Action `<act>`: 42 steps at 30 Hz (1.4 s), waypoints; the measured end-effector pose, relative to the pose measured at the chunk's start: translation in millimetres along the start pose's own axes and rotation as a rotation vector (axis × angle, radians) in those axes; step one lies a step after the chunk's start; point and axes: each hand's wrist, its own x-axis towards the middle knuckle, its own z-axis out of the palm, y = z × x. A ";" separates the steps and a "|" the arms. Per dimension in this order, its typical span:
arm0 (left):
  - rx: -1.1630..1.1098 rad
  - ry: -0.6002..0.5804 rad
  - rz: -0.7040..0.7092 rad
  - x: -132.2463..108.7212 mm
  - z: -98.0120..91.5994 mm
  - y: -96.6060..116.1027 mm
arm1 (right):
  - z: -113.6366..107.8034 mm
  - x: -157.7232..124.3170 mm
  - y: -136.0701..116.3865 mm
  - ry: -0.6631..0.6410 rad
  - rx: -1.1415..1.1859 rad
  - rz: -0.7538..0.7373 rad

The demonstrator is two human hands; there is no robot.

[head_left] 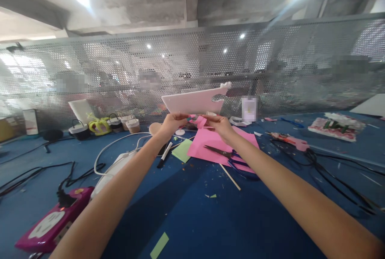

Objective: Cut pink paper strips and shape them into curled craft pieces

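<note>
Both my hands are raised close together over the table. Between them is a small curled pink paper piece [199, 121]. My left hand [175, 121] pinches its left end, where a bit of green also shows at the fingertips. The fingers of my right hand [221, 125] are closed on the right side of the same piece. Beneath them lies a larger pink paper sheet [204, 142]. Scissors with dark blades and blue handles [231, 155] rest across that sheet, blades apart. Left of it are a green paper pad [182, 150] and a black-and-white marker [165, 154].
Behind my hands leans a white foam board [192, 100] with a broken corner. A magenta power strip [55, 219] is at front left. On the right lies a glue gun [288, 140] among black cables. A thin wooden stick [230, 176] and green paper scraps [159, 245] lie nearer me.
</note>
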 end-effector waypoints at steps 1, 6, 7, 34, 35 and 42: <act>0.001 0.014 -0.023 -0.7 0.9 0.5 | 0.6 0.2 1.0 0.018 -0.005 -0.035; -0.022 0.079 -0.092 -1.7 2.3 1.8 | 3.3 -0.2 2.9 0.080 -0.030 -0.176; -0.032 0.084 -0.086 -1.6 2.2 1.7 | 4.2 -0.7 2.6 0.078 -0.025 -0.191; 0.146 0.171 0.239 7.3 -7.2 -16.0 | 21.7 -5.8 -3.4 0.060 0.034 -0.011; 0.135 0.189 0.230 8.4 -7.9 -17.5 | 21.5 -5.5 -2.5 0.068 0.040 -0.009; 0.036 0.329 0.246 11.1 -11.2 -17.3 | 20.4 -2.4 6.8 0.110 0.137 0.041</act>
